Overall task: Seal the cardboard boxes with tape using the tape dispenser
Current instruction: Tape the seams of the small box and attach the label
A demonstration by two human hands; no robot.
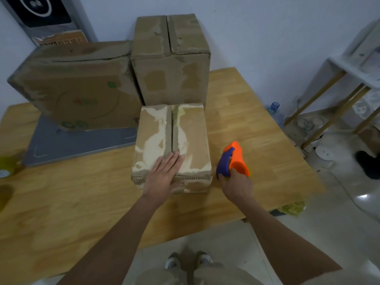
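Two hands, three boxes and a tape tool on a wooden table.

The wooden table (pixel 236 112) fills most of the view. On its far left sits the big flat box (pixel 76 87), tipped up, with its near edge on a grey mat (pixel 78 145). Just right of it, touching it, stands the tall box (pixel 170 62) with its top flaps closed. In front of the tall box, nearer the person, is the small box (pixel 172 145). Its two top flaps meet in a line down the middle, and its top is torn and patchy. The left hand (pixel 162 177) lies flat on the near end of the small box, fingers straight and together. The right hand (pixel 236 186) is just right of the small box, fingers curled around the orange and purple tape tool (pixel 233 161).
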